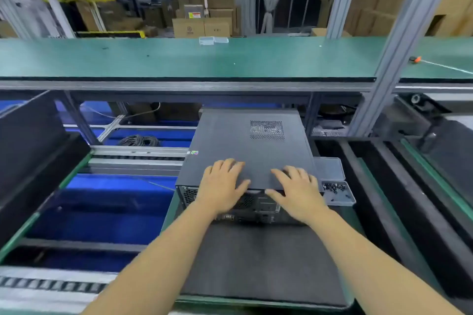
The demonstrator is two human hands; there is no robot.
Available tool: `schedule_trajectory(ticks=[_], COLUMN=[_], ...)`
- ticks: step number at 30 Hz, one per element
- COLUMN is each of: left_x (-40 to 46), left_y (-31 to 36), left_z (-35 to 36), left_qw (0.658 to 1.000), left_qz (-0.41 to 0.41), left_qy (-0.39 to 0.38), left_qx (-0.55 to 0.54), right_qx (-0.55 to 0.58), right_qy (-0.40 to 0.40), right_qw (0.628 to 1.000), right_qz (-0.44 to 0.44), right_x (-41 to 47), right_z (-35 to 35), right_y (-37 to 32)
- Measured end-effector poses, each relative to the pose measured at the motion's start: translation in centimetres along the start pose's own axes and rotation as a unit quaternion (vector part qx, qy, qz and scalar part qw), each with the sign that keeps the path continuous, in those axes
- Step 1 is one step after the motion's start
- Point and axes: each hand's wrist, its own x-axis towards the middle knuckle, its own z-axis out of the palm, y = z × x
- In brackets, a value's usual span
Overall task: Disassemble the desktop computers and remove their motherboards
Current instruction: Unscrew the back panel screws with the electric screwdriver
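Observation:
A dark grey desktop computer case (pixel 245 146) lies flat on a dark mat (pixel 261 263), its rear ports facing me. Its top side panel has a perforated vent (pixel 267 130) near the far right. My left hand (pixel 221 185) lies flat on the panel's near edge, fingers spread, thumb at the rim. My right hand (pixel 297 190) rests beside it the same way, its thumb hooked over the panel's near rim. The motherboard is hidden inside the case.
A clear plastic box (pixel 337 193) with several dark screws sits right of the case, its lid (pixel 329 169) open behind it. A green shelf (pixel 179 59) runs across above. Roller rails (pixel 135 158) and blue bins lie left; black trays (pixel 384 186) right.

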Motion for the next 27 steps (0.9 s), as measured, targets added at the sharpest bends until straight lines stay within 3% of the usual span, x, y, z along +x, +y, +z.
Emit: schedule_trajectory(ticks=[5, 14, 23, 27], left_x=[-0.4, 0.1, -1.1, -1.5], left_y=[-2.1, -2.0, -0.9, -1.1], left_z=[1.3, 2.8, 2.9, 3.0], left_qw=[0.996, 0.992, 0.998, 0.999], left_qz=[0.017, 0.025, -0.009, -0.008], left_qy=[-0.080, -0.041, -0.028, -0.002], left_qx=[0.043, 0.114, 0.056, 0.044], right_qx=[-0.053, -0.091, -0.066, -0.064], right_qy=[-0.046, -0.024, -0.032, -0.002], right_qw=[0.997, 0.995, 0.997, 0.998], right_qz=[-0.012, -0.016, 0.009, 0.017], right_x=[-0.1, 0.6, 0.2, 0.2], right_z=[1.3, 2.2, 1.3, 1.6], right_y=[1.3, 1.8, 1.0, 0.7])
